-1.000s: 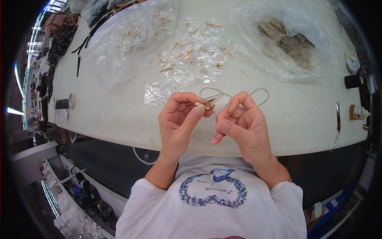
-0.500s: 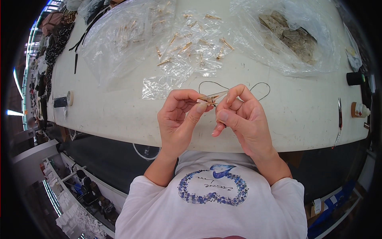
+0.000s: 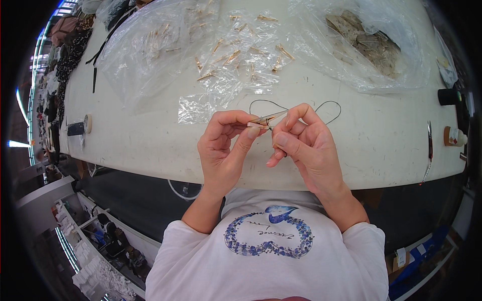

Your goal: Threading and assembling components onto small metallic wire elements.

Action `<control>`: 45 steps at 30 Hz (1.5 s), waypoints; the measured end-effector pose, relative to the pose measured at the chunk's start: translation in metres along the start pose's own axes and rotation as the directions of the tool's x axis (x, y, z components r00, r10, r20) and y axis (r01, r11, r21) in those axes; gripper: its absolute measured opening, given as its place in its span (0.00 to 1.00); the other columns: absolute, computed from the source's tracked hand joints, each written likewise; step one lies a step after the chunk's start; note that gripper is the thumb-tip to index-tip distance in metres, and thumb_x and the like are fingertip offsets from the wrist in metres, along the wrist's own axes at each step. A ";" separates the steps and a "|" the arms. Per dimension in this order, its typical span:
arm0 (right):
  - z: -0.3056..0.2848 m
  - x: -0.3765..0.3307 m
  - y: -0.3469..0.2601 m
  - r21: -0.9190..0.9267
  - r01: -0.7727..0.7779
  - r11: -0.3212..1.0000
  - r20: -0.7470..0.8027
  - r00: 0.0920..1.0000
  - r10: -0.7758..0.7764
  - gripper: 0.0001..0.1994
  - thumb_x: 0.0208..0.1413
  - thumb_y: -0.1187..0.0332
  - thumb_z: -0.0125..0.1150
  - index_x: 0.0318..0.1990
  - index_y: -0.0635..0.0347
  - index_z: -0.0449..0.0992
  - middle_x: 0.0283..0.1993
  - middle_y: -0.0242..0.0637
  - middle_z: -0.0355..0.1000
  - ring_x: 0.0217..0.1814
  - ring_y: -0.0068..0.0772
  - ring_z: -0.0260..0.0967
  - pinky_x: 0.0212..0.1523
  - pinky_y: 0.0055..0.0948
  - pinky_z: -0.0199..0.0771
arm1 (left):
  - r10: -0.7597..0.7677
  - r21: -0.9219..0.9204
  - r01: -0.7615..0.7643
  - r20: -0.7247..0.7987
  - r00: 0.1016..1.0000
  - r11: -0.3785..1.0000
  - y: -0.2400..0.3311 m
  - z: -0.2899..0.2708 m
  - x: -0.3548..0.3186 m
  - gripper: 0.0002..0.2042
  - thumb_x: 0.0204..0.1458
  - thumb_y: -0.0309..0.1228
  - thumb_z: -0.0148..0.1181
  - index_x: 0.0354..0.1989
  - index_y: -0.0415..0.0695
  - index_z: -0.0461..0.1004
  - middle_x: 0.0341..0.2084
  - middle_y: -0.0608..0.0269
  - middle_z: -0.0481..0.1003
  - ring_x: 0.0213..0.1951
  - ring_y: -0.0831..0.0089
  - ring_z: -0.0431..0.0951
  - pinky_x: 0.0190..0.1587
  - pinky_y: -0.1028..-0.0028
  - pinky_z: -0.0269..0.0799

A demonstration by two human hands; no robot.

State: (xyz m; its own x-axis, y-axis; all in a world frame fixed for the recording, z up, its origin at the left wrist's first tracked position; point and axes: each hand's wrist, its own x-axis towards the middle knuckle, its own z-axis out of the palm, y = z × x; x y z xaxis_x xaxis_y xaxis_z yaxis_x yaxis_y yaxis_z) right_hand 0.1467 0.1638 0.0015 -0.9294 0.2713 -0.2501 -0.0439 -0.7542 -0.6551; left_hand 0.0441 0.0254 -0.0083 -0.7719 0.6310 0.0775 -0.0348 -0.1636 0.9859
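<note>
My left hand (image 3: 223,150) pinches a slim, gold-coloured metal clip (image 3: 261,120) between thumb and fingertips, its narrow end pointing toward my right hand. Close beside it, my right hand (image 3: 309,148) is closed in a pinch on a thin dark thread (image 3: 329,103). Loops of this thread spread over the table beyond both hands, and a strand meets the clip at a small dark wrap between my fingers. How the thread runs inside the right fingers is hidden.
Several similar gold pieces (image 3: 232,56) lie on clear plastic sachets beyond my hands. Large clear bags (image 3: 145,65) flank them. A dark thread spool (image 3: 448,97), a small bottle (image 3: 453,136) and tweezers (image 3: 430,143) are at the right; a tape roll (image 3: 87,123) sits left on the white table (image 3: 135,145).
Both hands stay nearly in place. The right fingers have shifted very slightly at the clip, and the dark wrap around it shows more plainly.
</note>
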 end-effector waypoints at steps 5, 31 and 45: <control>-0.002 -0.001 0.003 0.005 0.058 0.998 0.002 0.998 -0.058 0.10 0.59 0.77 0.58 0.39 0.58 0.61 0.37 0.37 0.70 0.37 0.22 0.72 0.36 0.28 0.83 | 0.079 0.167 -0.084 0.039 0.996 0.982 -0.004 -0.004 -0.001 0.07 0.57 0.18 0.58 0.43 0.36 0.69 0.39 0.55 0.77 0.42 0.72 0.79 0.47 0.73 0.77; -0.014 -0.001 -0.009 -0.815 0.477 0.329 0.264 0.812 -0.521 0.11 0.53 0.79 0.61 0.44 0.60 0.76 0.39 0.36 0.73 0.44 0.30 0.71 0.46 0.31 0.72 | -0.365 -0.288 0.441 0.282 0.887 0.850 0.002 -0.010 0.003 0.06 0.59 0.25 0.57 0.41 0.39 0.69 0.34 0.58 0.77 0.37 0.73 0.80 0.39 0.75 0.77; -0.017 -0.011 -0.012 -0.858 0.415 0.301 0.174 0.788 -0.590 0.05 0.54 0.83 0.52 0.35 0.63 0.69 0.32 0.33 0.67 0.35 0.22 0.66 0.38 0.23 0.68 | -0.191 -0.728 0.543 0.514 0.836 0.419 -0.005 -0.019 0.007 0.08 0.59 0.26 0.56 0.43 0.40 0.66 0.34 0.54 0.74 0.36 0.74 0.77 0.36 0.76 0.76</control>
State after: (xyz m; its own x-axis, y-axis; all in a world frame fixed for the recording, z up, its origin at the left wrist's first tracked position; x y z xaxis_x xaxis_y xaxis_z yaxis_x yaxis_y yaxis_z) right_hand 0.1633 0.1800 0.0003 -0.7704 0.5552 0.3136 -0.0846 0.3985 -0.9132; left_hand 0.0269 0.0167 -0.0154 -0.3124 0.9488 -0.0470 -0.8957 -0.2778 0.3472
